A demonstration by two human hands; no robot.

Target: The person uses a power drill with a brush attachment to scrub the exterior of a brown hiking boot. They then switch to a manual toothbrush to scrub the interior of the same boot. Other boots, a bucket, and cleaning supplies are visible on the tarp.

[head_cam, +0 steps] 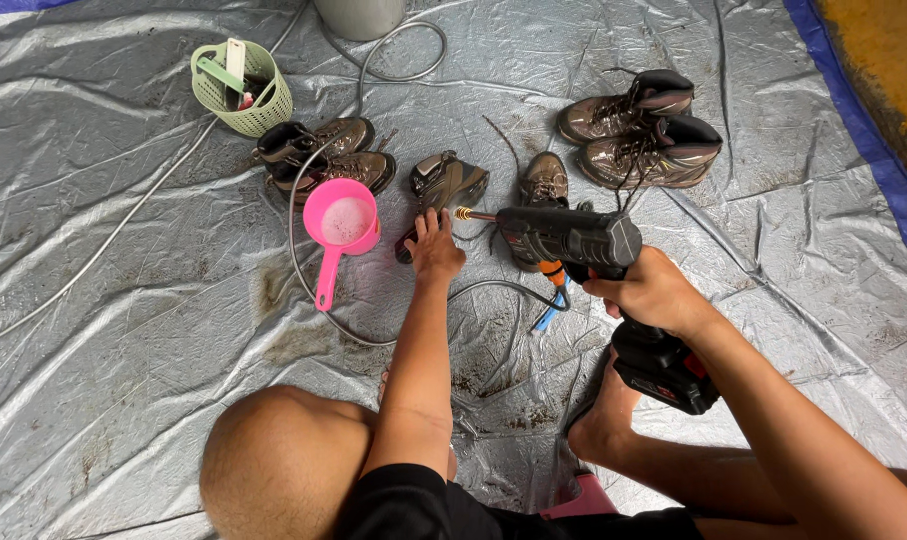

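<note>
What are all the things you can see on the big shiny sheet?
Tarp: one, silver-grey with a blue edge, covers the ground.
Boots: three pairs, brown and black, in a row across the middle.
Scoop: one, pink, soapy water inside, beside the left boots.
Basket: one, pale green, top left, brushes inside.
Hoses: grey, looping over the tarp.
Bucket: one, grey, top edge.
Spray gun: one, black with orange, pointed at the middle boots.
Left hand: on a middle boot.
Right hand: grips the spray gun.
</note>
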